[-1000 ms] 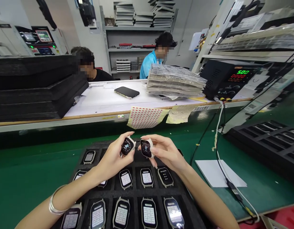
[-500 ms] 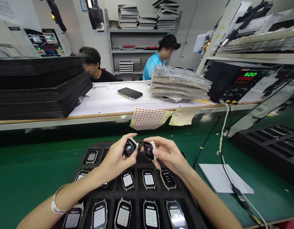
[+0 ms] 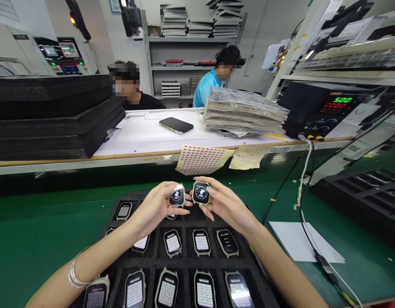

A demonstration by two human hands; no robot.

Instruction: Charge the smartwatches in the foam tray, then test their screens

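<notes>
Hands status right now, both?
Left hand: closed, holding a smartwatch body.
Right hand: closed, holding a second smartwatch body.

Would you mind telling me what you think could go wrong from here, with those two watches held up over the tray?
A slip seems the main risk: the left hand holds one smartwatch and the right hand another smartwatch above the black foam tray, so a drop could hit the exposed screens below. Held this close, the two might also knock together. The silver bangle might scratch the tray watch beneath it.
</notes>
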